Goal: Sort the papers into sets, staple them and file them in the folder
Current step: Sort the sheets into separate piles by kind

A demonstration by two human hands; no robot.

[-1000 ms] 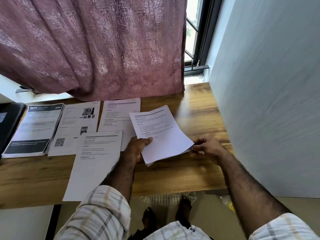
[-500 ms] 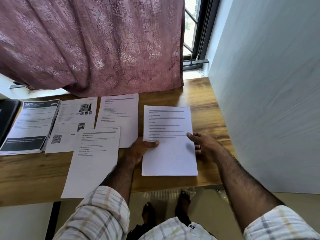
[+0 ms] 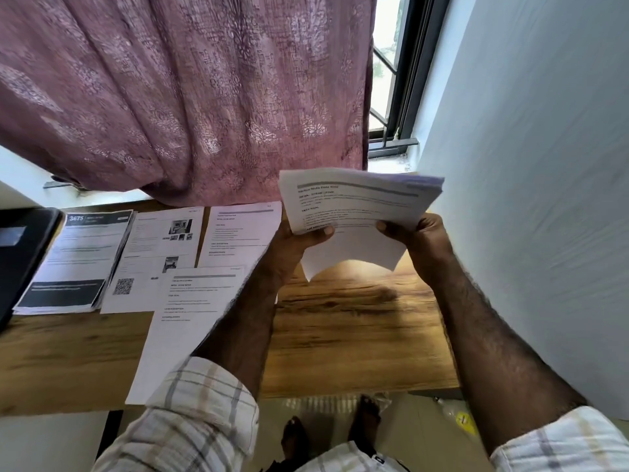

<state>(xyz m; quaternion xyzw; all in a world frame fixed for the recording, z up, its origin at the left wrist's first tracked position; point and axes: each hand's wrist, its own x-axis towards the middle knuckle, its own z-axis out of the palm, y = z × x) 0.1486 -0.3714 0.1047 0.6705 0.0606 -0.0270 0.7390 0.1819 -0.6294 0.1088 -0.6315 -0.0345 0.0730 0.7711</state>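
Held up above the wooden tabletop, clear of its surface: a thin sheaf of white printed sheets, limp and bowed, far edges fanned apart, near edge sagging into a curved notch. Long axis ran away from the body, heading line at the far end, top edge tilted toward the curtain. Gripped on the sheaf's left edge by the left hand, thumb laid flat on the printed face, fingers curled behind. Pinched on the sheaf's right edge by the right hand, thumb on top, fingers wrapped underneath.

Left of the sheaf, flat on the tabletop: a single text sheet, rectangular, smooth. Nearer the body from it, another text sheet, overhanging the tabletop's front edge. Farther left of the sheaf, a sheet with small photos and a QR code, then a thicker stack topped by a dark-banded cover page. Beyond that stack, a black flat object, only partly seen; could not tell what. Behind the sheaf, heavy mauve patterned fabric in deep folds. Right of the sheaf, a pale textured wall.
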